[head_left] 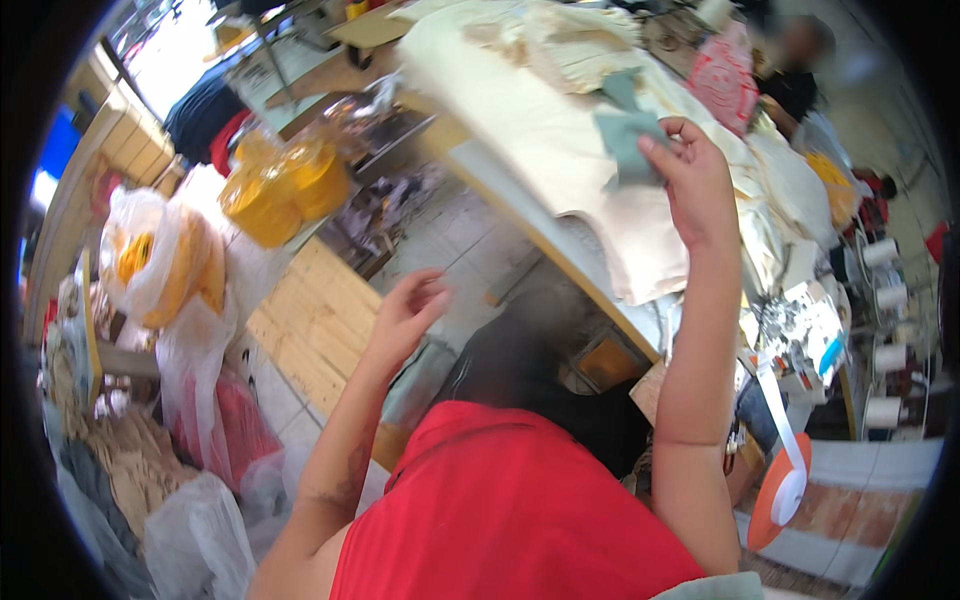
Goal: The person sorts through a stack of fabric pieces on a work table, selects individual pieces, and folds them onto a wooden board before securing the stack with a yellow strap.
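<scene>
My right hand (700, 185) is raised over the table and pinches a small grey-green piece of fabric (632, 145) between thumb and fingers. Another strip of the same grey-green fabric (621, 88) lies just beyond it. Under both spreads cream fabric (510, 115), which covers most of the tabletop and hangs toward its near edge. My left hand (408, 312) hovers over the floor gap left of the table, with nothing in it. Its fingers are loosely bent, apart from the thumb and slightly blurred.
A sewing machine (800, 325) stands at the right, with white thread cones (885, 355) beyond it. An orange-and-white tape reel (782, 495) hangs nearby. On the left are a wooden board (315, 310), yellow wrapped rolls (285, 190) and plastic bags (160, 255). Another person (795, 85) is at far right.
</scene>
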Motion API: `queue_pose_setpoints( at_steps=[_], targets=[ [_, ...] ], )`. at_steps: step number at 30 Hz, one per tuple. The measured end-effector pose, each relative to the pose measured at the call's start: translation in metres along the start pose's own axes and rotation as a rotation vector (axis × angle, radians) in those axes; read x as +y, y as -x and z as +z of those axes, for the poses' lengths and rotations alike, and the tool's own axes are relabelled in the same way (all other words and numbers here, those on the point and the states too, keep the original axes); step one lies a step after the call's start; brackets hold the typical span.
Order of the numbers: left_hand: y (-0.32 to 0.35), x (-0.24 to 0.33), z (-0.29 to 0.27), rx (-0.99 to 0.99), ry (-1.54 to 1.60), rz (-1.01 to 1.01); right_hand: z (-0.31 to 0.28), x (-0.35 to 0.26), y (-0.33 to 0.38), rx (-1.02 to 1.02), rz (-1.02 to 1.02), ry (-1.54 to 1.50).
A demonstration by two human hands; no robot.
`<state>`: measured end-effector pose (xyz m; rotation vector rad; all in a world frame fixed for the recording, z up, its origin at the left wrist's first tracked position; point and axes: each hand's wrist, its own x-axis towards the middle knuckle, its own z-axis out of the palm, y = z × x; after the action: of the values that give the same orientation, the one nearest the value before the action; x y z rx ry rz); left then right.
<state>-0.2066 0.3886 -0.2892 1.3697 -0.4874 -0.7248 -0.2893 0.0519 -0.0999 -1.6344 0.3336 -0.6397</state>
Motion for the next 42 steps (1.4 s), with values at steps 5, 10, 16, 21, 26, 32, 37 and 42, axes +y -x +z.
queue_pose_setpoints(
  at_steps=[5, 10, 16, 21, 26, 32, 37, 42],
  targets=[
    [-0.013, 0.061, 0.046, -0.246, 0.563, -0.254, 0.076, 0.024, 0.068, -0.585, 0.351, 0.15],
    [-0.01, 0.066, 0.018, 0.089, 0.198, -0.175, 0.103, 0.055, 0.099, -0.523, 0.522, 0.06],
    [-0.015, 0.056, -0.006, 0.22, 0.331, -0.016, 0.12, 0.078, 0.11, -0.67, 0.649, 0.019],
    [-0.012, 0.06, -0.001, 0.216, 0.215, 0.031, 0.138, 0.092, 0.107, -0.655, 0.373, 0.043],
    [0.011, 0.04, -0.024, 0.371, 0.334, 0.024, 0.152, 0.117, 0.097, -0.764, 0.522, 0.079],
    [0.097, -0.054, -0.096, 0.417, 0.052, -0.379, 0.181, 0.19, 0.114, -0.695, 0.88, -0.033],
    [0.134, -0.112, -0.114, 0.579, -0.034, -0.508, 0.223, 0.252, 0.141, -0.735, 0.695, 0.308],
    [0.136, -0.129, -0.118, 0.599, -0.117, -0.541, 0.238, 0.282, 0.151, -0.706, 0.517, 0.541]
  ],
)
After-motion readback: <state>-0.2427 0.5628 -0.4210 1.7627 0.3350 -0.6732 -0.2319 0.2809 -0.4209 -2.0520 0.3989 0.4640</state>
